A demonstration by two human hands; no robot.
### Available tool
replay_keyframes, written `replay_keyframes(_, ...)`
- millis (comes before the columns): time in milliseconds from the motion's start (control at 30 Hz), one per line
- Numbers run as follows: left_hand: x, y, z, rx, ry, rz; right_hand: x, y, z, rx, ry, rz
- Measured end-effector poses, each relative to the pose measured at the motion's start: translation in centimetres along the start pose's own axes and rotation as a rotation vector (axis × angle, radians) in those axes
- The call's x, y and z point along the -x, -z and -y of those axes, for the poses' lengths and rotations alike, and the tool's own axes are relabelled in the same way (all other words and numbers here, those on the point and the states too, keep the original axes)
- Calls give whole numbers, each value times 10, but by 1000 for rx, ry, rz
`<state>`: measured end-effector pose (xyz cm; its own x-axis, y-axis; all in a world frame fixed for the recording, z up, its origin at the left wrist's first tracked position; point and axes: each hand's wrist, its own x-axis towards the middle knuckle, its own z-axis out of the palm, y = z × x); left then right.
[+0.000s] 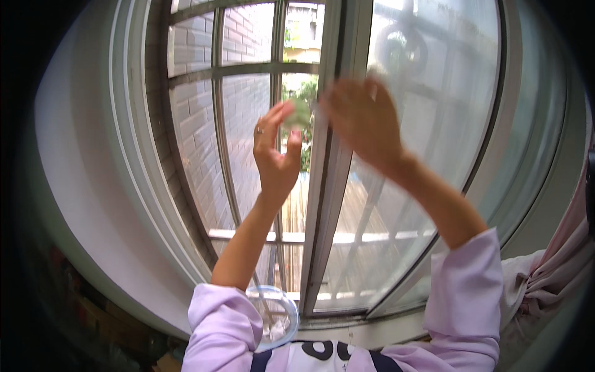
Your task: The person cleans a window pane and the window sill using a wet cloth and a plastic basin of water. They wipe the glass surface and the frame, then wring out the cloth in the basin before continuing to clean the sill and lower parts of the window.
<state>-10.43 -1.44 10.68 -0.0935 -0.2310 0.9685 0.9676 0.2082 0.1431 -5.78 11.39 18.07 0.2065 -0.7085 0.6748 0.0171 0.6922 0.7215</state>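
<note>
Between the thumb and fingers of my left hand is a blurred, round, pale green object, held up before the opening with metal bars. What it is cannot be told. My right hand, blurred, is raised with bent fingers at the frame of the sliding glass window. A small, blurred, pale thing shows by its fingertips; whether my hand holds it, or touches the pane, cannot be told.
Metal window bars cross the opening on the left, with a brick wall behind. A clear, blue-rimmed round tub with crumpled white material stands low on the sill. A pink curtain hangs at the right.
</note>
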Motion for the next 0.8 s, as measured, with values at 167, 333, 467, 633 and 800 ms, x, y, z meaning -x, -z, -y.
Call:
replay_keyframes(167,9,9,5,32,44,-15,-44,-6,-23,-124,-167,92)
replay_keyframes(333,38,33,13,-16,84,12,46,-2,46,-342,-48,44)
replay_keyframes(467,65,44,12,-59,130,38,97,30,107,-426,-91,229)
replay_keyframes(633,95,45,4,-90,226,94,151,57,161,-508,-43,372)
replay_keyframes(800,125,55,1,-124,330,128,195,64,212,-606,-22,365)
